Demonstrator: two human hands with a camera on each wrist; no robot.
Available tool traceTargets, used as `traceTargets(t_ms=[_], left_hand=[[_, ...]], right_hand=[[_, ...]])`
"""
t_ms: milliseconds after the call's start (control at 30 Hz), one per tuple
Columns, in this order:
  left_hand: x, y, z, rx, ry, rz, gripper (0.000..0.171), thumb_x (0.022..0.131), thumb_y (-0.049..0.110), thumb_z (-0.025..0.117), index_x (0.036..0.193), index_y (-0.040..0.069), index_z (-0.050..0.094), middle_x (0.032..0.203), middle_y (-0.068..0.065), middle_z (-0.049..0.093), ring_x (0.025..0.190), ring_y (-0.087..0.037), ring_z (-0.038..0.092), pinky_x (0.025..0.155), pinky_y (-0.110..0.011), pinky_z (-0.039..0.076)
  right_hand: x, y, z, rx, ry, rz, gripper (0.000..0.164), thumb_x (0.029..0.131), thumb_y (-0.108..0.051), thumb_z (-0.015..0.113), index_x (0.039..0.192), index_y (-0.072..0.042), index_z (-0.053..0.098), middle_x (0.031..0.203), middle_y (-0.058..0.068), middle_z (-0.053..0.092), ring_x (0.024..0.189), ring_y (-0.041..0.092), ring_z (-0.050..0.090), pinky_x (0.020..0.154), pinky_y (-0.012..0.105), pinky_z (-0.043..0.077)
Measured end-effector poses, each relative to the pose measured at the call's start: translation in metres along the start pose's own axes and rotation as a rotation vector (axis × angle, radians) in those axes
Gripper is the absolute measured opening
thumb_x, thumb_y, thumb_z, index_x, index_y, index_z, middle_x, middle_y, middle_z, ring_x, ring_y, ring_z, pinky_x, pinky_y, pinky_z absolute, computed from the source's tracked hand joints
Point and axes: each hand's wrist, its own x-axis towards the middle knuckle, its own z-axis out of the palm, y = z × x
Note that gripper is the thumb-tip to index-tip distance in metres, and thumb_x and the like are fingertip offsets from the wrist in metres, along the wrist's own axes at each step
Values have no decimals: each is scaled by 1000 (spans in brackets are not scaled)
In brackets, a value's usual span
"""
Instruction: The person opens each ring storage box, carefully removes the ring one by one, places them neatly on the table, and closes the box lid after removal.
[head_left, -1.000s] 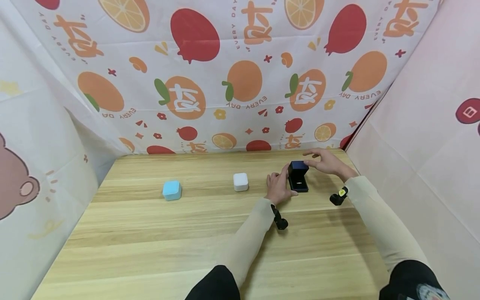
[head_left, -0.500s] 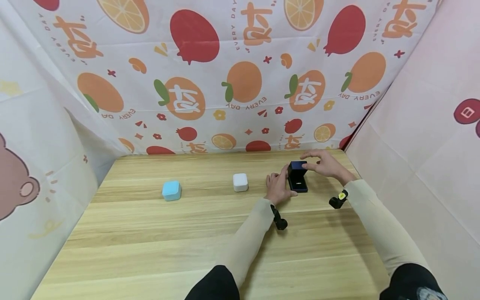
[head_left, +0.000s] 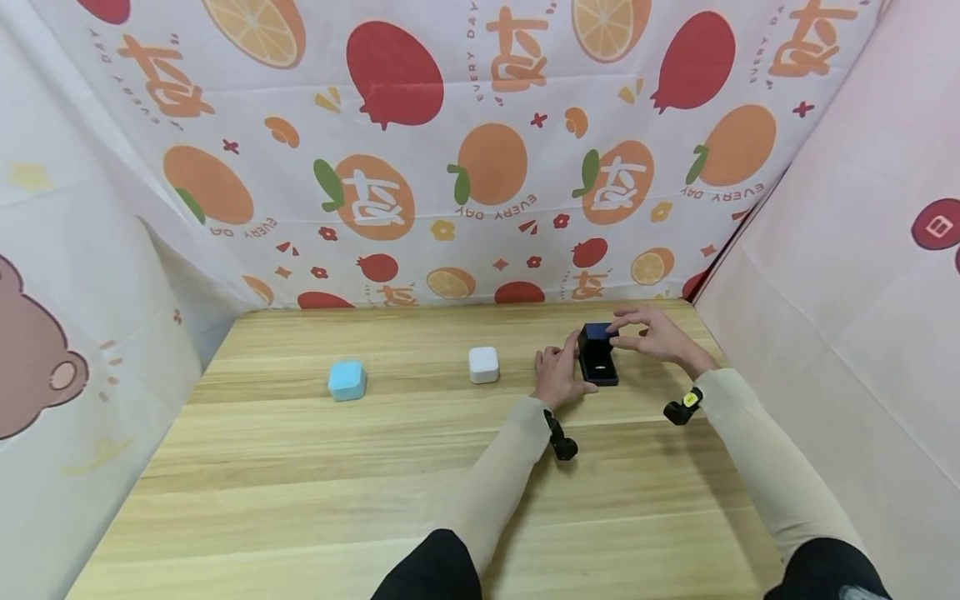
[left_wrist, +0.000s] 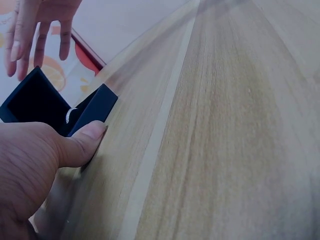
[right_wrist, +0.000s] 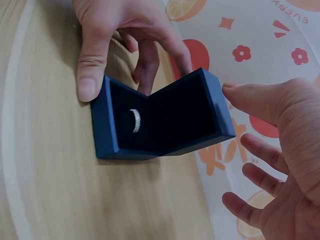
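A dark blue ring box (head_left: 597,354) stands on the table at the right, its lid (right_wrist: 227,115) raised. A silvery ring (right_wrist: 135,121) with a sparkling band sits in the dark slot inside its base. My left hand (head_left: 556,375) grips the base from the left, thumb (left_wrist: 90,132) along the front edge and fingers behind. On the other side is my right hand (head_left: 660,336), thumb tip right at the lid's edge in the right wrist view. Its other fingers (right_wrist: 262,150) are spread and loosely extended beyond the lid, holding nothing.
A white rounded box (head_left: 483,365) stands left of my left hand, and a light blue one (head_left: 347,381) lies farther left. Behind the wooden table (head_left: 300,483) hangs a fruit-print cloth (head_left: 420,183). A pale cloth wall (head_left: 847,275) rises close on the right.
My right hand has shifted slightly at the lid, with its thumb and forefinger now a bit farther apart. The left hand and the ring box stay in place.
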Motion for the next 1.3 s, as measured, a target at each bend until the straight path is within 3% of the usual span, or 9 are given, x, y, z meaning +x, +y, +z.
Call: traceTargets(t_ms=[800,1067,1200,1300], left_hand=[[-1,1,2,32,2,-2,108,79,38,88,162,24,21,138,-2,67,136,-32,46,126,-58,16],[1,1,1,22,10,-2,109,78,37,89,162,22,21,141,-2,66,136,-32,47,125,-59,16],[1,2,0,18,7,7,109,78,37,89,162,22,22,141,-3,65,136,-33,47,125,-59,16],[0,1,0,15,3,10,108,78,37,88,162,22,21,141,-3,65,135,-33,47,125,-59,16]], right_hand=[[-14,22,30,94,34,12,20,92,-14,76,108,-3,77,147,31,49,137,50,45,104,69,44],[-16,29,41,118,34,9,22,91,-16,77,110,-6,77,139,25,57,126,43,54,96,48,49],[-17,34,47,91,43,25,22,92,-18,76,111,-8,77,129,20,61,113,31,57,86,34,47],[-18,35,51,85,50,36,21,91,-19,76,110,-10,78,124,16,63,104,25,56,83,31,45]])
